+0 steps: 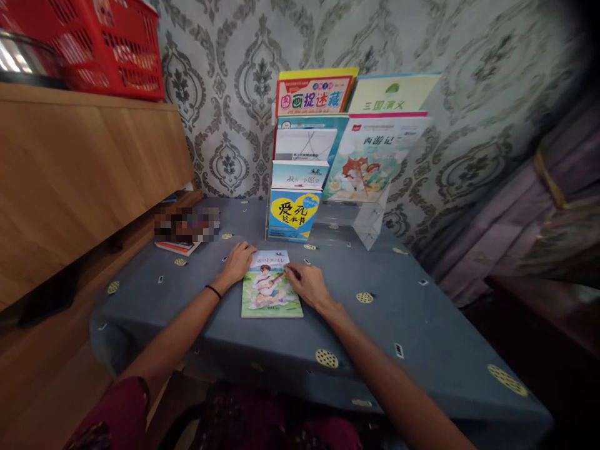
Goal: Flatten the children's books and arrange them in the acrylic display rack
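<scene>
A thin book (272, 297) lies closed and flat on the table, its cover showing a seated figure playing a guitar on grass. At its upper left corner rests my left hand (239, 261), fingers stretched forward along the edge; a dark band circles that wrist. My right hand (307, 282) has its fingers bent and drawn together at the book's upper right edge, thumb and index touching the cover there. Just beyond the book stands a clear tiered display rack (370, 225) holding several books, with a blue book with a yellow heart (294, 215) lowest at the front.
A blue-grey cloth with pineapple prints covers the table (375, 337). Stacked books (180, 245), partly blurred out, lie at the back left. Left of the table is a wooden cabinet (94, 169) with a red basket (131, 56) on top. A curtain (497, 231) hangs at right.
</scene>
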`<act>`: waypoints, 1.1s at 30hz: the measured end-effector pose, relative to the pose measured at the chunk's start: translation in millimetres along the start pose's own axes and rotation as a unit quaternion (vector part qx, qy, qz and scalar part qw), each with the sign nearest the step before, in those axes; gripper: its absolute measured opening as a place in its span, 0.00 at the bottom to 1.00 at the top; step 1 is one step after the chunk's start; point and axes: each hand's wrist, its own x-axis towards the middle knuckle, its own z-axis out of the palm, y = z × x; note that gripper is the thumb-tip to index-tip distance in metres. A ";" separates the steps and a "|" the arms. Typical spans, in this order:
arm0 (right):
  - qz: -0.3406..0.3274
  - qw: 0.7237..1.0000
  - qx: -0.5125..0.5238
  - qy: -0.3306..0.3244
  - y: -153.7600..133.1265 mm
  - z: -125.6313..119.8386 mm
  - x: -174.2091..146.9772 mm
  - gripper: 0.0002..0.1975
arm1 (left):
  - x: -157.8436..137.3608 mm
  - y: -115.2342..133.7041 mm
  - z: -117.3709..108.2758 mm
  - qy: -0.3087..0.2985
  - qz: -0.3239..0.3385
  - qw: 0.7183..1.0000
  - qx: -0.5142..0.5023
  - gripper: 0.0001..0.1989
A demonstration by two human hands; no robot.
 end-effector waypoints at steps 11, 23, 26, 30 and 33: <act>-0.172 0.975 0.050 -0.129 10.1 11.6 -42.8 0.39 | -1.2 -13.7 -4.9 -0.002 -0.004 1.000 0.002 0.15; -0.192 0.969 0.050 -0.146 -28.6 39.1 26.2 0.35 | 10.5 -55.9 -40.7 0.033 -0.043 0.998 -0.025 0.16; -0.184 0.971 0.042 -0.148 -34.9 44.0 40.5 0.36 | 7.6 -64.0 -64.3 0.079 -0.053 0.995 -0.002 0.17; -0.180 0.973 0.038 -0.140 -38.8 47.8 51.6 0.35 | -7.5 -91.2 -93.3 0.064 -0.093 0.987 0.115 0.21; -0.171 0.978 0.029 -0.116 -40.3 53.3 56.8 0.34 | -21.9 -115.2 -96.7 -0.004 -0.140 0.975 0.173 0.32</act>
